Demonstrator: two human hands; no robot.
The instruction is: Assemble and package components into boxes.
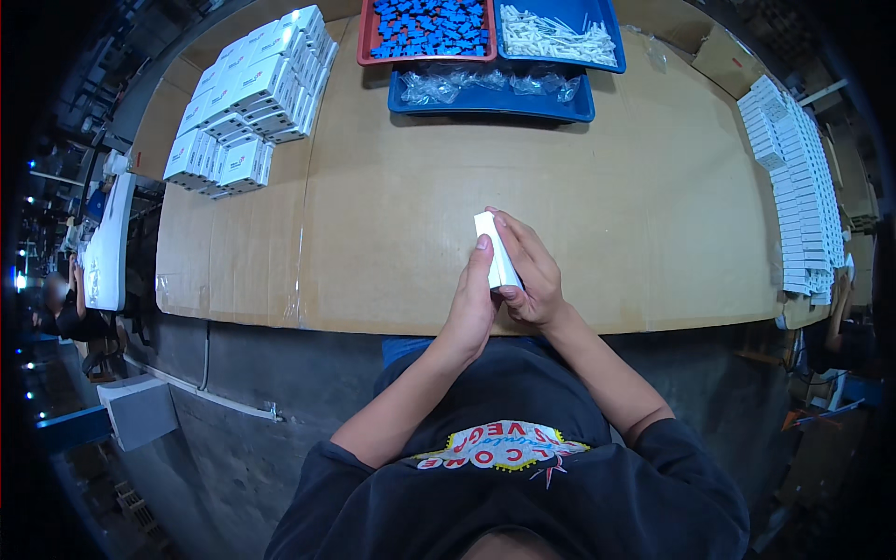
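Note:
A small white box [497, 254] is held between my two hands, above the near part of the cardboard-covered table [401, 215]. My left hand [474, 294] grips its left side, the thumb lying along the edge. Around the right side and the far end curl the fingers of my right hand [534, 271], its thumb near the box's near end. The box is tilted, with a narrow white face toward me. My palms hide much of its sides, and I cannot tell whether its ends are closed.
Stacked white boxes [247, 89] stand at the far left; more white boxes [803, 205] line the right edge. At the back are a red tray [362, 47] of blue parts, a blue tray [618, 56] of white pieces and another blue tray [495, 112] with clear plastic bags.

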